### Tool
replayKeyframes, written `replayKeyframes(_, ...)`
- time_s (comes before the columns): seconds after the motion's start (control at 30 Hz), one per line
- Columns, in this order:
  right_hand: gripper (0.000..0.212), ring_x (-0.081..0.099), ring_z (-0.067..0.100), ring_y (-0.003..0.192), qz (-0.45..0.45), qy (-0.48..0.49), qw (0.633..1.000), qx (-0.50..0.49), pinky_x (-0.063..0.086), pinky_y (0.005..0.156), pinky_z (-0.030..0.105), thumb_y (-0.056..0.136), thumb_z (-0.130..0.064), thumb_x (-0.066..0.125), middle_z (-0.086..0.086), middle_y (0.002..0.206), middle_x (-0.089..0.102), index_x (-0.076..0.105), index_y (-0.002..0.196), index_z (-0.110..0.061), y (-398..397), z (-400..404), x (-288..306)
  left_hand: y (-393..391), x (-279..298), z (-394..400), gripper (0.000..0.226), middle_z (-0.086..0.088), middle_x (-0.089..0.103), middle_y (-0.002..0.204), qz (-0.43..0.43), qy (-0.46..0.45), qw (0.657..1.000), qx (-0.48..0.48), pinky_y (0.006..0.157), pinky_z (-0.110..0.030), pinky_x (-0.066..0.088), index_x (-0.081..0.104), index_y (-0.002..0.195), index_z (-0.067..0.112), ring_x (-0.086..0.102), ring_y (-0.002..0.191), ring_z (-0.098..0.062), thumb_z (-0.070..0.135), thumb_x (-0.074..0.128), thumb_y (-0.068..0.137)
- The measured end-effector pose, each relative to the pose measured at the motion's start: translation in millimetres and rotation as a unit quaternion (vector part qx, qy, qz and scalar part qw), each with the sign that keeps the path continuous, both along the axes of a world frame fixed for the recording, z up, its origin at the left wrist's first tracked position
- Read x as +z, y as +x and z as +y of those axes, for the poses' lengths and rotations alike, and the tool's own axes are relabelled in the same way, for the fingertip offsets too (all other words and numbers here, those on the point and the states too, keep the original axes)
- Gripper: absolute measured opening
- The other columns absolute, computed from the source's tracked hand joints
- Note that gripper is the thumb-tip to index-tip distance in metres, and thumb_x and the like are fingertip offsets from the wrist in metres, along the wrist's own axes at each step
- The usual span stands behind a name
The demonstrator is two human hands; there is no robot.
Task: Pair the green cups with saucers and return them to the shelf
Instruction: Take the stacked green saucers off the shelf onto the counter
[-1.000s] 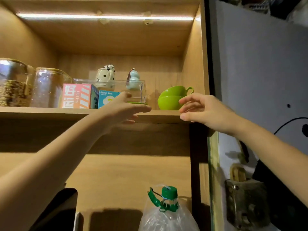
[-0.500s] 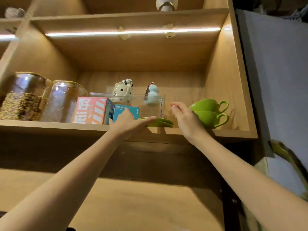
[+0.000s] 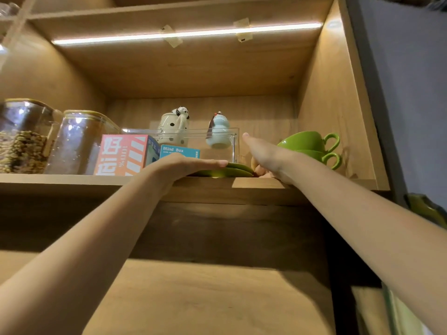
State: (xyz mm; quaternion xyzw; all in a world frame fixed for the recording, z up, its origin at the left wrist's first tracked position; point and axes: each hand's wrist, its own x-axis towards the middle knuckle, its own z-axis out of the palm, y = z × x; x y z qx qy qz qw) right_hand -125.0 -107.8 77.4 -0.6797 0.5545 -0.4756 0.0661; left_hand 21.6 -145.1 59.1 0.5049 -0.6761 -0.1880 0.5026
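Note:
Two green cups (image 3: 305, 141) are stacked one inside the other at the right end of the lit wooden shelf (image 3: 72, 182), handles pointing right. A stack of green saucers (image 3: 233, 172) lies at the shelf's front edge, left of the cups. My left hand (image 3: 183, 166) lies flat across the top of the saucers, fingers stretched over them and the thumb hidden below. My right hand (image 3: 268, 153) is between the saucers and the cups, its fingers curled against the saucers' right rim and its thumb raised.
A clear plastic bin (image 3: 217, 141) behind the saucers holds a spotted mug (image 3: 173, 126) and a pale blue gourd figure (image 3: 217, 131). Two boxes (image 3: 125, 154) and two glass jars (image 3: 79, 141) fill the shelf's left side. The cabinet's side wall (image 3: 336, 105) stands just right of the cups.
The view has closed in on the shelf. My left hand has slid further over the saucers, and my right hand has dropped to their right rim.

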Motion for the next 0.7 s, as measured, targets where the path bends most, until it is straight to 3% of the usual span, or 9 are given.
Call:
replayKeyframes(0.07,0.043,0.031,0.019,0.084,0.000,0.005,1.000,0.007,0.032,0.080,0.030,0.094,-0.049,0.011,0.001,0.066,0.021,0.033,0.071,-0.021,0,-1,-1,1,-1,-3,0.091,-0.010,0.030,0.144,0.015,-0.014,0.999,-0.031,0.101,-0.033,0.029,0.022,0.141,0.013,0.030,0.131,-0.027,0.056,0.060,0.070)
replayKeyframes(0.13,0.044,0.032,0.017,0.076,-0.003,0.015,1.000,0.005,0.033,0.075,0.027,0.094,-0.049,0.012,0.003,0.069,0.025,0.028,0.064,-0.021,2,2,-2,2,-3,2,0.093,-0.008,0.033,0.144,0.029,-0.023,0.999,-0.037,0.099,-0.030,0.031,0.024,0.141,0.013,0.032,0.129,-0.024,0.054,0.064,0.068)
replayKeyframes(0.23,0.045,0.039,0.016,0.080,-0.048,0.018,0.998,0.026,0.031,0.106,0.035,0.094,-0.048,0.018,0.003,0.079,0.038,0.033,0.064,-0.019,-3,6,3,3,-5,6,0.100,-0.008,0.043,0.137,0.060,-0.031,0.996,-0.052,0.095,-0.029,0.037,0.032,0.137,0.012,0.040,0.124,-0.025,0.058,0.070,0.056)
replayKeyframes(0.3,0.048,0.046,0.017,0.093,-0.106,0.034,0.992,0.056,0.031,0.111,0.037,0.095,-0.047,0.022,0.006,0.092,0.048,0.051,0.089,-0.009,-11,10,4,2,-8,14,0.114,-0.009,0.052,0.126,0.058,-0.060,0.996,-0.037,0.084,-0.027,0.045,0.045,0.127,0.012,0.049,0.113,-0.023,0.066,0.070,0.030)
replayKeyframes(0.37,0.063,0.042,0.021,0.123,-0.172,0.068,0.978,0.093,0.031,0.110,0.037,0.094,-0.047,0.026,0.013,0.134,0.045,0.036,0.132,0.003,-15,21,4,1,-10,21,0.113,-0.010,0.057,0.117,0.060,-0.086,0.994,-0.039,0.073,-0.025,0.042,0.052,0.118,0.008,0.052,0.102,-0.020,0.066,0.069,0.023)
replayKeyframes(0.4,0.068,0.036,0.025,0.133,-0.211,0.076,0.969,0.106,0.030,0.111,0.037,0.093,-0.048,0.028,0.016,0.147,0.034,0.025,0.140,0.001,-15,27,4,-2,-10,26,0.108,-0.011,0.058,0.116,0.066,-0.089,0.993,-0.038,0.073,-0.026,0.041,0.053,0.117,0.006,0.052,0.097,-0.020,0.063,0.071,0.027)
replayKeyframes(0.5,0.074,0.028,0.030,0.139,-0.297,0.087,0.940,0.142,0.029,0.111,0.039,0.091,-0.049,0.031,0.019,0.153,0.021,0.017,0.143,0.002,-16,45,3,-7,-8,38,0.095,-0.015,0.056,0.122,0.104,-0.080,0.990,-0.049,0.078,-0.029,0.041,0.048,0.122,0.000,0.052,0.104,-0.023,0.047,0.079,0.046)
replayKeyframes(0.6,0.076,0.030,0.035,0.137,-0.352,0.103,0.912,0.185,0.033,0.109,0.042,0.091,-0.049,0.028,0.023,0.154,0.016,0.011,0.143,0.005,-22,65,3,-9,-8,49,0.112,-0.006,0.050,0.121,0.128,-0.070,0.986,-0.077,0.088,-0.031,0.037,0.041,0.128,0.004,0.043,0.119,-0.024,0.053,0.076,0.033)
replayKeyframes(0.7,0.076,0.031,0.041,0.135,-0.385,0.113,0.888,0.225,0.033,0.109,0.047,0.092,-0.047,0.028,0.026,0.153,0.014,0.007,0.143,0.006,-28,87,-4,-6,-16,68,0.108,-0.007,0.055,0.110,0.153,-0.103,0.980,-0.072,0.092,-0.032,0.043,0.050,0.116,0.002,0.052,0.108,-0.023,0.059,0.077,0.028)
